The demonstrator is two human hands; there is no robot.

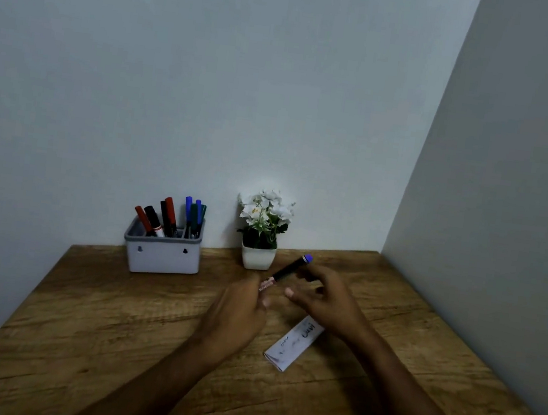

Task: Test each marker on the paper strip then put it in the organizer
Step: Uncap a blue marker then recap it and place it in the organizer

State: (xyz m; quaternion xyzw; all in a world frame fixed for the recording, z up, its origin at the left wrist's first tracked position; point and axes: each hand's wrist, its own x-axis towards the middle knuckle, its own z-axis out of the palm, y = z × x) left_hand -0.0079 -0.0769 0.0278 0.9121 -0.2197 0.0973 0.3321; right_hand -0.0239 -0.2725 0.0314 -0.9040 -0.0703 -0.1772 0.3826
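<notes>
The folded white paper strip [294,342], scribbled with dark ink, lies on the wooden table [111,342] under the right hand [326,300], whose fingers are loosely spread, gripping nothing. The left hand [239,313] pinches a black blue-capped marker [287,271] pointing up-right, above the table near the grey plastic organizer [161,255] of markers

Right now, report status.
Left hand grips marker. Right hand open at its cap end. Paper strip under right wrist. Organizer unobstructed.

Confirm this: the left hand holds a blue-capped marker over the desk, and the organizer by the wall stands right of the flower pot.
One error: in the head view the organizer stands left of the flower pot. The left hand does hold the blue-capped marker.
</notes>
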